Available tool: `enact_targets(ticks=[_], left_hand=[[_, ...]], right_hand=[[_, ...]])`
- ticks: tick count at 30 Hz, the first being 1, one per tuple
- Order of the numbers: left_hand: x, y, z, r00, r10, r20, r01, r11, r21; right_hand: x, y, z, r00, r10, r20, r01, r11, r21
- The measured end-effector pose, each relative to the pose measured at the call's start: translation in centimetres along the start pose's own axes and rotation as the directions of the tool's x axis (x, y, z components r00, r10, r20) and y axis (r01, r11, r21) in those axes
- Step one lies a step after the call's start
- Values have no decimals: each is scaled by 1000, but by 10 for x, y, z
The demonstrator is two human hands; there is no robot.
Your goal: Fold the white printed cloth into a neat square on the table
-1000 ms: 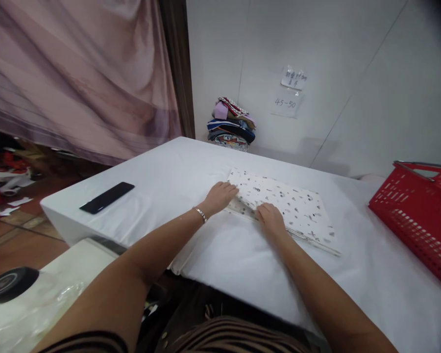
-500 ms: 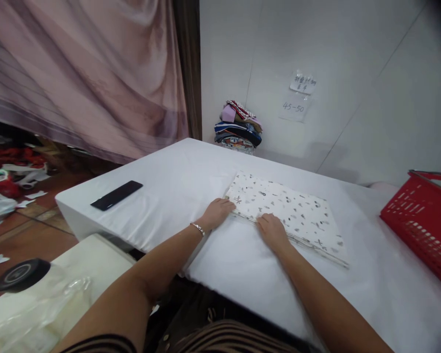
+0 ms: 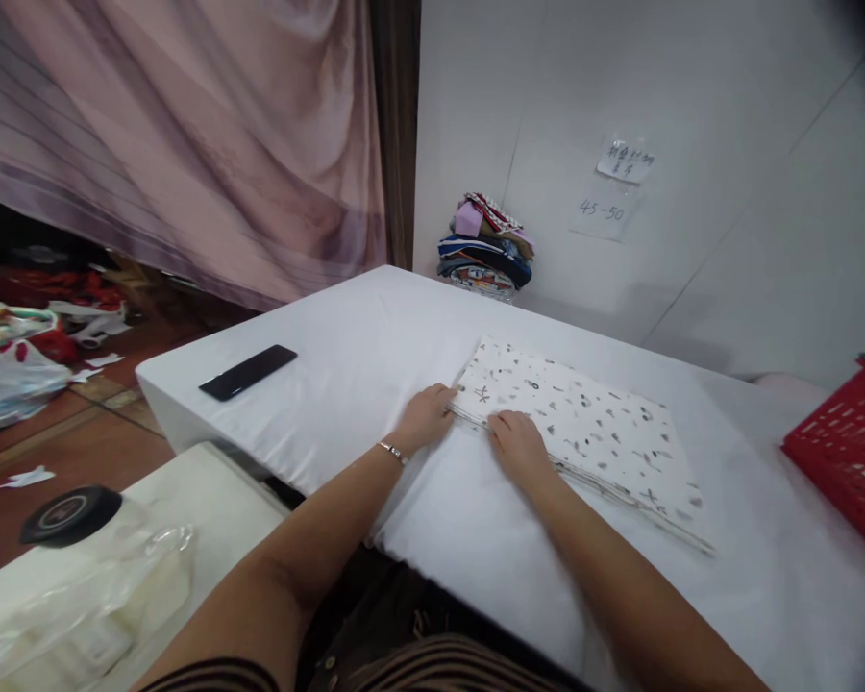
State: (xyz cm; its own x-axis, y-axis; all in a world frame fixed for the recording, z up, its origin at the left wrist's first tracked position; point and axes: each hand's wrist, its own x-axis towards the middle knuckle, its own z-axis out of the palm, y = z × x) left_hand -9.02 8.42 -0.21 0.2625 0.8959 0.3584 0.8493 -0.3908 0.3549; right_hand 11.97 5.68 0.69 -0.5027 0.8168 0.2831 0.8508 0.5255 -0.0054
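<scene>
A white cloth with a small grey print (image 3: 598, 413) lies folded in layers on the white-covered table (image 3: 346, 336). My left hand (image 3: 427, 415), with a bracelet at the wrist, is closed on the cloth's near left corner. Beside it, my right hand (image 3: 519, 442) has its fingers curled over the near edge of the cloth, a short way right of the left hand. Its fingertips are closed on that edge. The undersides of the layers are hidden.
A black phone (image 3: 249, 372) lies on the table's left part. A red basket (image 3: 847, 452) stands at the right. Folded clothes (image 3: 484, 248) are piled by the wall. At lower left, a white surface (image 3: 223, 500) bears a black round object (image 3: 72, 514) and clear plastic (image 3: 108, 615).
The view has turned slightly left. My right hand has moved left along the cloth's near edge, closer to my left hand, which remains at the corner.
</scene>
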Motion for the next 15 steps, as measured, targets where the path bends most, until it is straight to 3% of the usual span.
enact_targets(ticks=[5,9,15], left_hand=[[3,-6,-1,990,-130,58,137,982,-133],[4,-9,-3,974,-195,115,219,940,-260],[4,-7,-4,956,-281,82,292,927,-236]], right_hand=[[24,-12,8,1000,-24,16,23,999,36],[29,-14,11,1000,-1,-16,4,988,157],[44,-17,9,998,68,10,-68,954,292]])
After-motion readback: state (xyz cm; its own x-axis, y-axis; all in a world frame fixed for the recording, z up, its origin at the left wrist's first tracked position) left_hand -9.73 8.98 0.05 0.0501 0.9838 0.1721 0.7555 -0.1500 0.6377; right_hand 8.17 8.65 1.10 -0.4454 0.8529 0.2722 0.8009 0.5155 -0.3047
